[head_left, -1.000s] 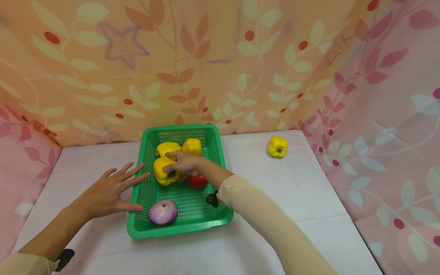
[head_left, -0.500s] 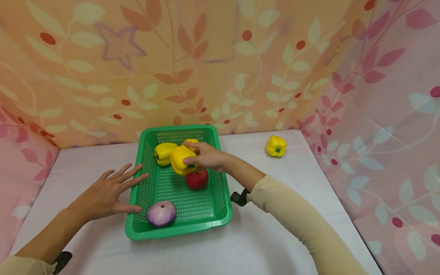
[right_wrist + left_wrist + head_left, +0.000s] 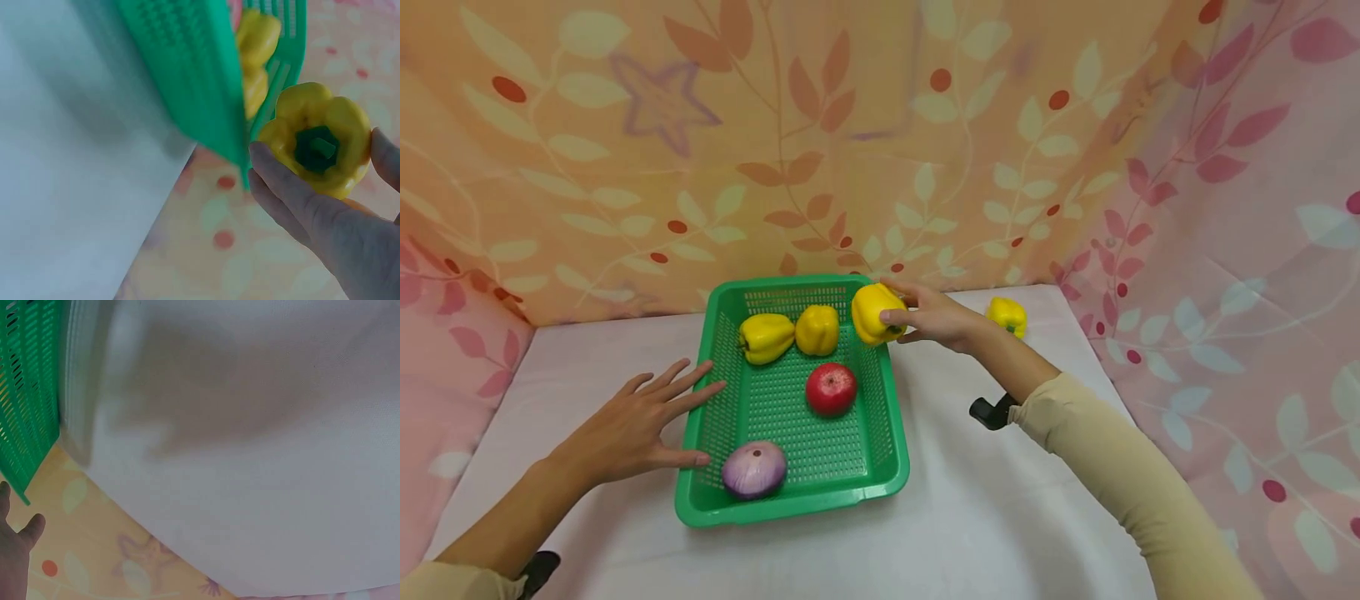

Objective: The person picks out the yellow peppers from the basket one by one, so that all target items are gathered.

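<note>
My right hand (image 3: 936, 317) grips a yellow bell pepper (image 3: 874, 314) above the right rim of the green basket (image 3: 895, 446). The right wrist view shows this pepper's green stem end between thumb and fingers. My left hand (image 3: 628, 427) has its fingers spread at the basket's left rim, with the thumb near the purple onion (image 3: 755, 469). Inside the basket, a yellow bell pepper (image 3: 767, 338) lies on its side next to another yellow bell pepper (image 3: 817, 330). In front of them is a round red fruit (image 3: 831, 389), its kind unclear.
One more yellow bell pepper (image 3: 1007, 316) sits on the white tabletop (image 3: 970, 500) at the back right, partly behind my right wrist. Patterned cloth (image 3: 880, 167) hangs along the back and both sides.
My right hand has lifted a yellow bell pepper from the basket's middle and carried it right to the rim, uncovering the red fruit. The left hand has stayed in place.
</note>
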Action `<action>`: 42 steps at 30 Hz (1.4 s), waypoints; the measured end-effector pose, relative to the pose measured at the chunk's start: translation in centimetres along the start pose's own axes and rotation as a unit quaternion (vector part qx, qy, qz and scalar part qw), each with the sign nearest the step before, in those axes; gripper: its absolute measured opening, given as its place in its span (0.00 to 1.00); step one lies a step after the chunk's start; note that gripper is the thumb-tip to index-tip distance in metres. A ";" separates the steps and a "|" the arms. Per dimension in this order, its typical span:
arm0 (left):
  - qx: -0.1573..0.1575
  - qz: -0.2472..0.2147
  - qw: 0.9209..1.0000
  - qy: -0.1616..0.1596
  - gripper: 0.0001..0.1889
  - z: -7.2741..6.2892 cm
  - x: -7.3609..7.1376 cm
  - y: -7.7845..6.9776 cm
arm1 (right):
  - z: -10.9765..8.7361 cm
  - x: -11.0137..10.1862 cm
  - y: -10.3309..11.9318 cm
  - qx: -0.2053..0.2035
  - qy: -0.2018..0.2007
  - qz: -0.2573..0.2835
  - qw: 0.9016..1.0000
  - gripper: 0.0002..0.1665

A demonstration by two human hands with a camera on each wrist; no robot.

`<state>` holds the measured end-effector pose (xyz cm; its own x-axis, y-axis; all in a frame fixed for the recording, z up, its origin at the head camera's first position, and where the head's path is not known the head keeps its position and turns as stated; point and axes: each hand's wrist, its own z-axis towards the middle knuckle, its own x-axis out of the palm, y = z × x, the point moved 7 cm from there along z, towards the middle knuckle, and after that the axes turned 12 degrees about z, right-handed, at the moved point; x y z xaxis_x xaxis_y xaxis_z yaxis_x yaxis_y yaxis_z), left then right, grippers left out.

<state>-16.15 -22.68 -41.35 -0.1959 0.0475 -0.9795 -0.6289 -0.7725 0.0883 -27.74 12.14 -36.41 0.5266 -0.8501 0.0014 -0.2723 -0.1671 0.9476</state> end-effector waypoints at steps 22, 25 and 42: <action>0.004 0.012 1.000 -0.007 0.51 0.0 0.3 0.1 | -0.5 -11.4 -7.9 0.087 -0.170 0.035 0.981 0.44; 0.003 0.012 1.000 -0.009 0.51 0.0 0.3 0.1 | -0.4 -12.0 -8.5 0.092 -0.176 0.035 0.979 0.46; 0.000 0.005 1.000 0.005 0.51 0.0 0.3 0.0 | 0.4 -13.1 -11.8 0.113 -0.191 0.019 0.975 0.45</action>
<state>-16.22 -22.70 -41.63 -0.1949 0.0345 -0.9802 -0.6266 -0.7732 0.0974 -31.74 25.02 -47.74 0.1863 -0.9747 -0.1236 -0.4785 -0.1999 0.8551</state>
